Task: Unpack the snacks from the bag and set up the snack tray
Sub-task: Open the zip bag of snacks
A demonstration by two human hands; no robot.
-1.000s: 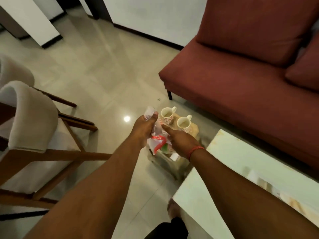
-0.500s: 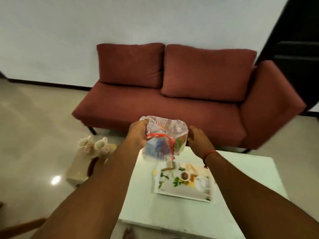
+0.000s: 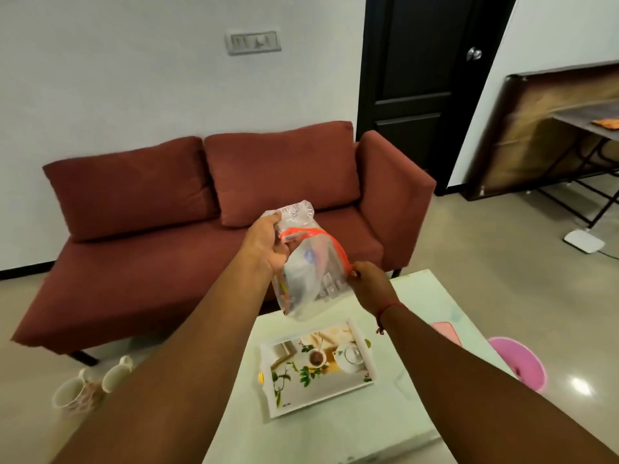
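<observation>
Clear plastic bag [image 3: 310,276] with a red zip strip hangs above the pale surface [image 3: 385,420], my left hand [image 3: 268,244] clamped on its top, my right hand [image 3: 371,284] pinching the strip's end; the tray [image 3: 315,401] lies below, two mugs [image 3: 87,385] on the floor.
</observation>
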